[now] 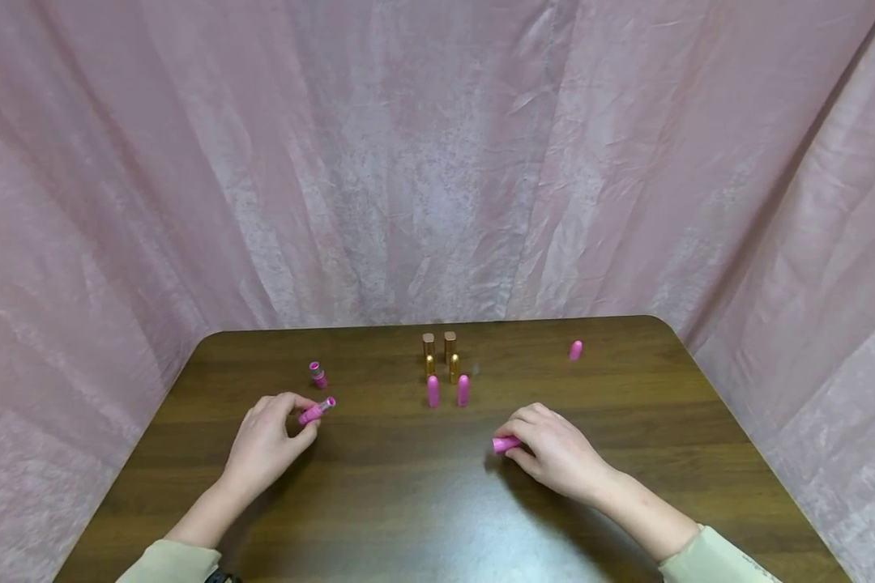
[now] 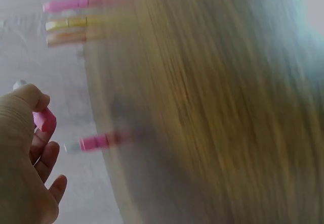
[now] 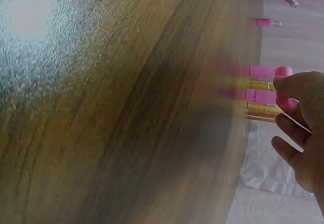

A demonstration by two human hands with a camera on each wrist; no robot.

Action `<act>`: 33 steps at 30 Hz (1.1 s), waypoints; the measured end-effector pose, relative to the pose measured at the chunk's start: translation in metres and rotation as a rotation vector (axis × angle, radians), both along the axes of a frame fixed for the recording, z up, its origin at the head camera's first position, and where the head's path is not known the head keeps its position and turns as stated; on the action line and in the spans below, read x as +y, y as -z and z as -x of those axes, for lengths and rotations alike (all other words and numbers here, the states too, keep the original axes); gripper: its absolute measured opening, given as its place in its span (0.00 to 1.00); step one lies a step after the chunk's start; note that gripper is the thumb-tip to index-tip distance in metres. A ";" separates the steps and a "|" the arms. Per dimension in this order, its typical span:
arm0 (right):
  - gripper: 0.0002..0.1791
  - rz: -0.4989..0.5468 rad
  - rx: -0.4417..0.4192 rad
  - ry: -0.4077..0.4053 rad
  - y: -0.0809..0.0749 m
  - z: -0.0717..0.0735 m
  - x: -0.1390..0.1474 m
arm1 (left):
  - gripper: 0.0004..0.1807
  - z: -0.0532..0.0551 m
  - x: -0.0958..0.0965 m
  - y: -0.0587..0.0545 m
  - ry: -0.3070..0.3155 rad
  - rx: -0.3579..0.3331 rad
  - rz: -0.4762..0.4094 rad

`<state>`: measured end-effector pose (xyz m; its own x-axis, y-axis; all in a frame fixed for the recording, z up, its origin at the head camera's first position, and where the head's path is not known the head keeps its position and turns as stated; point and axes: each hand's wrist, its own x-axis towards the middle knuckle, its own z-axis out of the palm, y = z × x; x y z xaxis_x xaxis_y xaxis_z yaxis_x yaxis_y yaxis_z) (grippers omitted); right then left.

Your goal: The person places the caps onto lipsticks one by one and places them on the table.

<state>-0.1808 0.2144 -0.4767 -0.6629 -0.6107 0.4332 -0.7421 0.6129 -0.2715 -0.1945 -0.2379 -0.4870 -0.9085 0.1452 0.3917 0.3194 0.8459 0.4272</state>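
Observation:
My left hand (image 1: 266,444) pinches an uncapped pink lipstick (image 1: 310,414) between thumb and fingers, its silver end tilted up to the right. Just beyond it, a second uncapped lipstick (image 1: 318,375) stands on the table. On the other side, my right hand (image 1: 552,449) holds a pink lipstick cap (image 1: 506,444) sideways over the table, its wide end facing left. Another pink cap (image 1: 576,350) is upright near the far right. In the left wrist view the held lipstick (image 2: 44,120) is partly hidden by fingers.
Between the hands, toward the back, stand two closed pink lipsticks (image 1: 433,392), two gold ones (image 1: 454,368) and two copper ones (image 1: 450,346) in paired rows. The brown wooden table (image 1: 379,502) ends at a pink curtain (image 1: 408,162).

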 end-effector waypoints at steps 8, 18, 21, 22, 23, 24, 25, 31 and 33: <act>0.15 0.046 0.013 0.021 0.004 0.001 0.000 | 0.11 -0.007 0.036 -0.006 0.172 0.076 0.084; 0.14 0.073 -0.011 0.042 0.004 0.001 -0.003 | 0.16 -0.018 0.072 -0.013 0.280 0.065 0.072; 0.15 0.080 -0.010 0.044 0.005 0.001 -0.004 | 0.14 -0.017 0.084 -0.014 0.294 0.066 0.062; 0.15 0.084 -0.011 0.044 0.005 0.001 -0.005 | 0.13 -0.017 0.088 -0.014 0.301 0.066 0.059; 0.16 0.089 -0.015 0.044 0.005 0.001 -0.006 | 0.11 -0.017 0.092 -0.014 0.308 0.068 0.056; 0.16 0.093 -0.021 0.044 0.005 0.001 -0.007 | 0.11 -0.016 0.096 -0.014 0.314 0.066 0.055; 0.16 0.098 -0.029 0.044 0.005 0.001 -0.008 | 0.11 -0.016 0.099 -0.014 0.318 0.064 0.057; 0.15 0.103 -0.053 0.038 0.003 0.000 -0.016 | 0.12 -0.018 0.117 -0.013 0.350 0.056 0.065; 0.14 0.102 -0.054 0.034 0.002 0.000 -0.018 | 0.12 -0.018 0.122 -0.013 0.361 0.065 0.059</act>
<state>-0.1806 0.1959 -0.4786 -0.7063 -0.5425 0.4548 -0.7041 0.6043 -0.3728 -0.1766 -0.1161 -0.4744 -0.7682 0.4756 0.4286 0.6265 0.6965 0.3498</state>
